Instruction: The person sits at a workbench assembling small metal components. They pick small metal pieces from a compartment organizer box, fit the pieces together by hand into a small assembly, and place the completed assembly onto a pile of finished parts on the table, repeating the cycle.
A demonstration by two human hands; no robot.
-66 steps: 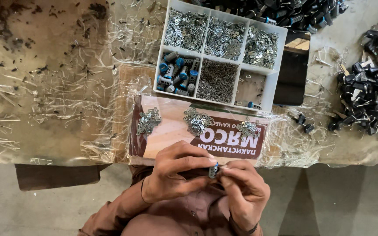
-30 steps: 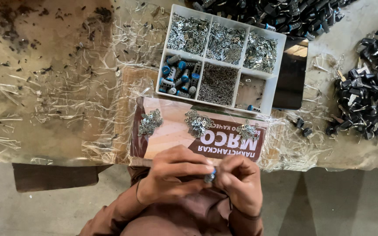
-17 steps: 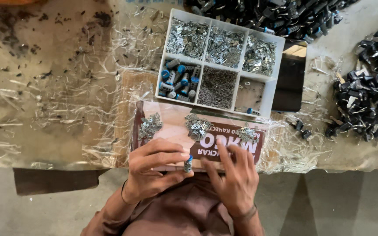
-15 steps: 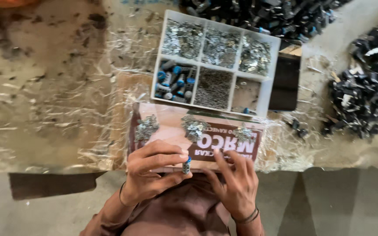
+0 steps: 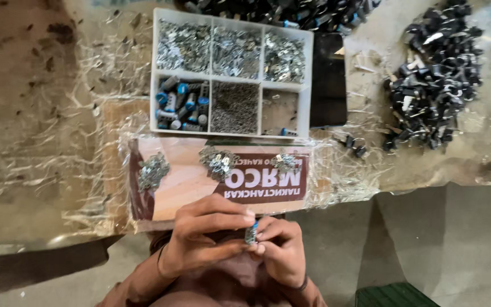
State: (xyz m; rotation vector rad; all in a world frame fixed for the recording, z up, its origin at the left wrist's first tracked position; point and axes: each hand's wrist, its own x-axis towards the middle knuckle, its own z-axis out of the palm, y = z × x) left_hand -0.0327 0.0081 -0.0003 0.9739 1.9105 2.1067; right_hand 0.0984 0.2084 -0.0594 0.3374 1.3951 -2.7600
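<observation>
My left hand (image 5: 203, 236) and my right hand (image 5: 279, 250) meet just below the table's front edge. Between their fingertips they pinch a small blue-and-silver cylindrical part (image 5: 251, 232). In front of them lies a plastic-wrapped brown and cream cardboard sheet (image 5: 188, 190). Three little heaps of small metal pieces rest on it: one at the left (image 5: 153, 170), one in the middle (image 5: 219, 162), one at the right (image 5: 286, 163).
A white compartment tray (image 5: 206, 75) beyond the sheet holds metal clips, blue-capped cylinders (image 5: 182, 103) and fine dark bits. A black flat object (image 5: 328, 79) lies beside it. Piles of black parts sit at the right (image 5: 433, 85) and along the far edge (image 5: 279, 11). A green object (image 5: 396, 295) shows on the floor.
My right hand reached onto the cardboard sheet about half a second ago and has come back to my left hand. Both hands now pinch the small part again.
</observation>
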